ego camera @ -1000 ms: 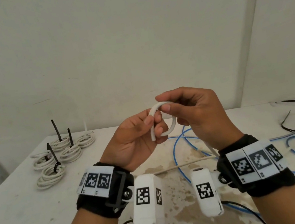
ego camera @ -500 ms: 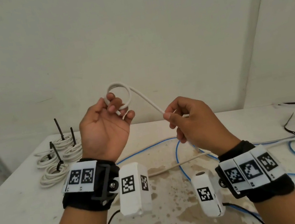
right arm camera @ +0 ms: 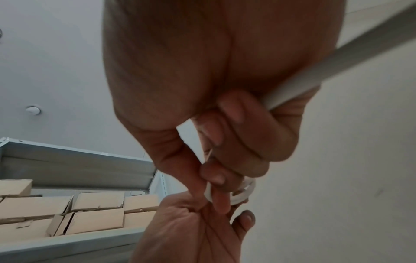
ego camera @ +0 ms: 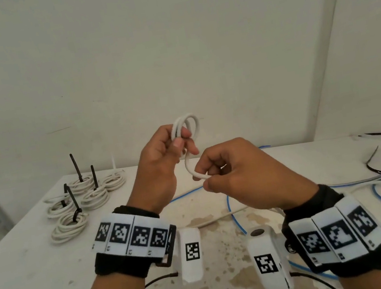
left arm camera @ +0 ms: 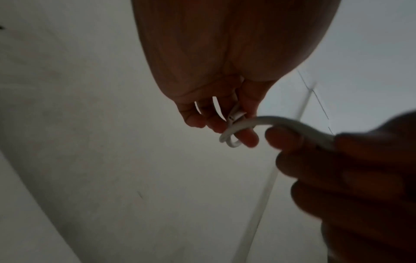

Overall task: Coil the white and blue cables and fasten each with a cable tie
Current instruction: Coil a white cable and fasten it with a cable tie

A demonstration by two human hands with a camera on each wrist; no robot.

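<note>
My left hand (ego camera: 172, 147) is raised above the table and grips a small coil of white cable (ego camera: 187, 126) with two or three loops. From the coil the cable curves down into my right hand (ego camera: 211, 176), which pinches it just below and to the right. In the left wrist view the loops (left arm camera: 231, 137) sit at my left fingertips. The right wrist view shows the cable (right arm camera: 290, 89) running through my curled right fingers. Loose blue cable (ego camera: 234, 215) lies on the table (ego camera: 36, 283) under and right of my hands.
Several finished white coils (ego camera: 69, 225) with black cable ties (ego camera: 75, 206) lie at the back left of the table. Loose black ties (ego camera: 374, 164) and grey cable lie at the right. A wall stands close behind. Shelving with cardboard boxes (right arm camera: 96, 211) is to the left.
My right hand has come back towards the left hand and laid another loop on the coil. The left hand has stayed raised, holding the growing coil.
</note>
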